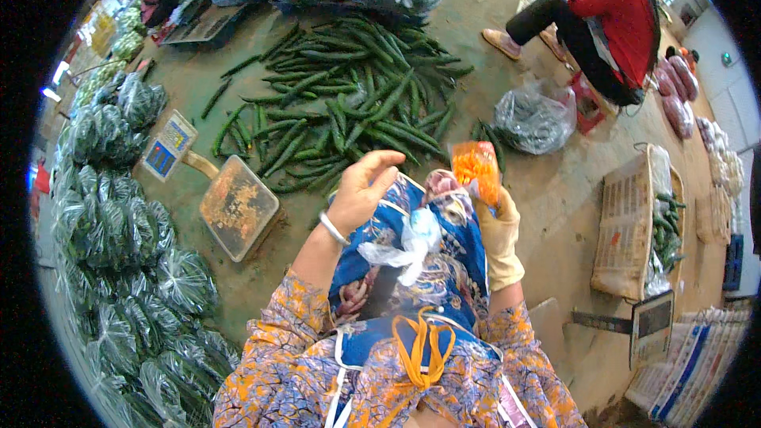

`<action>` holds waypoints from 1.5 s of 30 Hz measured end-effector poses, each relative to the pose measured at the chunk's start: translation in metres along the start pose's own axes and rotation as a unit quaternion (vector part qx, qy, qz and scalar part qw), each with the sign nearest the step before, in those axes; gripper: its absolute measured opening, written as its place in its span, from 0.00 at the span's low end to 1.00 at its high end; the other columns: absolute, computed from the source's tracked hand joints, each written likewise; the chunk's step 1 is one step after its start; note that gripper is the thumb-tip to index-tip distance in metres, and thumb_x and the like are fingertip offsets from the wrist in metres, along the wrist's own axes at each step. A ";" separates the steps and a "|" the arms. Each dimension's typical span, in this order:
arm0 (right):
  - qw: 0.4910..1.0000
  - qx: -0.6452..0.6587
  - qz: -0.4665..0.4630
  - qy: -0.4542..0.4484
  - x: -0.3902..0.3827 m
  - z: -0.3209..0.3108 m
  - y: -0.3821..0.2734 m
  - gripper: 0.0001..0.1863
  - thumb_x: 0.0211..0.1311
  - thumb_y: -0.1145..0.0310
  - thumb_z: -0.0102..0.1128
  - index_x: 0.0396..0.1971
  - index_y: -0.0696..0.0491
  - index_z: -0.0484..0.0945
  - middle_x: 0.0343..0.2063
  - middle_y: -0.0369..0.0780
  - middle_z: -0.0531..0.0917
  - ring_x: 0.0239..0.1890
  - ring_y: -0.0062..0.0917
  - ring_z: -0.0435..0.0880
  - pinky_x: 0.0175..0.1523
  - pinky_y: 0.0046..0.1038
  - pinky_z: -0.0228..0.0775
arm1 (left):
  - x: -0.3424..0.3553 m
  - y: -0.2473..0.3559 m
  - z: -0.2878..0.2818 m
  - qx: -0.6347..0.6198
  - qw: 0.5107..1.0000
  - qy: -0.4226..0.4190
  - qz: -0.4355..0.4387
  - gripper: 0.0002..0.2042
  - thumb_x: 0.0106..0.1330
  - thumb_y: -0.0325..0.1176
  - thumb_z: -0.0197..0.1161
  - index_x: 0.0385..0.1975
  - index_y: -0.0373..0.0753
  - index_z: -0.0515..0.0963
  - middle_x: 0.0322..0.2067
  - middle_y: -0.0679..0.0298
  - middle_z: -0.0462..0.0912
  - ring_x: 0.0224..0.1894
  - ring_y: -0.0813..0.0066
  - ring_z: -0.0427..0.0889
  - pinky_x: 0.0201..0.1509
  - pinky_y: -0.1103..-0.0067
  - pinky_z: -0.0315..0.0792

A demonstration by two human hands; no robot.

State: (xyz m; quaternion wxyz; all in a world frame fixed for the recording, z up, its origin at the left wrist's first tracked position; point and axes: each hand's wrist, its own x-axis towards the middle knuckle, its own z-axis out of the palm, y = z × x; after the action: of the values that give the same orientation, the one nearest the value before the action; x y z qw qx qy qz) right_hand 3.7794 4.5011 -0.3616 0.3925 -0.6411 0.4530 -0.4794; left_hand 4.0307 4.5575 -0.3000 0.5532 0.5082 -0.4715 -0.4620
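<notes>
My right hand [501, 242], in a pale yellow glove, grips a small clear packet [476, 168] with bright orange contents, held upright above my right knee. My left hand [363, 196] is bare, with a white bangle at the wrist. Its fingers curve loosely over my left knee, thumb apart, and no object shows in it. Across my lap lies a blue patterned apron [365, 250], with a crumpled white plastic bag [408, 247] on it. A bunched floral cloth [449, 194] sits beside the packet. Beyond my knees, long dark green cucumbers [333, 103] lie heaped on the floor.
A dirty weighing scale [238, 208] stands at left, near stacked bags of cucumbers [111, 214]. To the right are a clear plastic bag [535, 119], a crate [622, 218] and another scale display [652, 329]. A person in red [614, 20] sits at far right.
</notes>
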 end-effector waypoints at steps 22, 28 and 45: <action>0.996 0.085 0.013 0.037 -0.031 -0.033 -0.029 0.16 0.59 0.74 0.63 0.48 0.58 0.76 0.40 0.37 0.82 0.42 0.19 0.79 0.50 0.23 0.70 | -0.035 -0.050 0.064 0.478 0.840 -0.252 0.056 0.27 0.48 0.44 0.67 0.46 0.35 0.73 0.44 0.52 0.77 0.49 0.55 0.76 0.52 0.66 0.71; 0.995 0.091 0.017 0.034 -0.046 -0.038 -0.035 0.17 0.59 0.74 0.64 0.48 0.58 0.76 0.41 0.37 0.82 0.43 0.19 0.79 0.50 0.24 0.70 | -0.058 -0.050 0.064 0.469 0.847 -0.230 0.097 0.27 0.49 0.45 0.66 0.48 0.37 0.74 0.45 0.54 0.79 0.50 0.56 0.77 0.53 0.65 0.69; 0.987 0.140 0.056 0.049 -0.054 -0.044 -0.055 0.18 0.59 0.75 0.62 0.50 0.59 0.74 0.41 0.40 0.83 0.44 0.21 0.80 0.49 0.24 0.72 | -0.041 -0.093 0.054 0.493 0.814 -0.297 0.079 0.27 0.53 0.51 0.64 0.46 0.36 0.77 0.46 0.51 0.79 0.49 0.54 0.77 0.54 0.66 0.70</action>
State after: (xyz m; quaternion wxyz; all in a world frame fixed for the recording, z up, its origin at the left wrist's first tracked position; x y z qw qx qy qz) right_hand 3.7412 4.5654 -0.3143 0.4822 -0.5291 0.4350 -0.5461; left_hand 3.9693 4.5860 -0.3926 0.0966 0.5115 -0.8162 -0.2508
